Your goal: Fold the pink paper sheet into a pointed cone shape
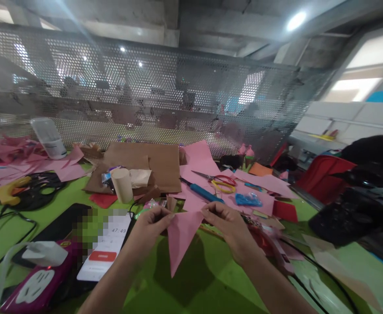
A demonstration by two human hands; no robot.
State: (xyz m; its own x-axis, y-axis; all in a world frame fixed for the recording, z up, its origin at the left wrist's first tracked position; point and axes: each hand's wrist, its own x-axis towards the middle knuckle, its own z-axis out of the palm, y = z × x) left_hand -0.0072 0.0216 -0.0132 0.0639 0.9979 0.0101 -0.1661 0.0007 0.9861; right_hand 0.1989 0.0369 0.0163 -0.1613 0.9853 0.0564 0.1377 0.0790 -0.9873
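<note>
A pink paper triangle [183, 237] hangs point-down over the green table, held up by its top edge. My left hand [155, 222] pinches the upper left corner between thumb and fingers. At the upper right corner, my right hand [224, 224] has the same kind of pinch. Just beyond the hands lie a blue-handled tool [206, 192] and scissors [222, 181] with red and yellow handles, on pink paper sheets. A cardboard tube [122, 185] stands upright behind my left hand.
On the left lie a lit phone [104, 253], a purple power strip [34, 279] with a white plug, and a yellow glue gun [6, 192]. A clear bottle [49, 137] and brown cardboard [145, 161] are farther back. A perforated metal screen [145, 91] borders the table's far side.
</note>
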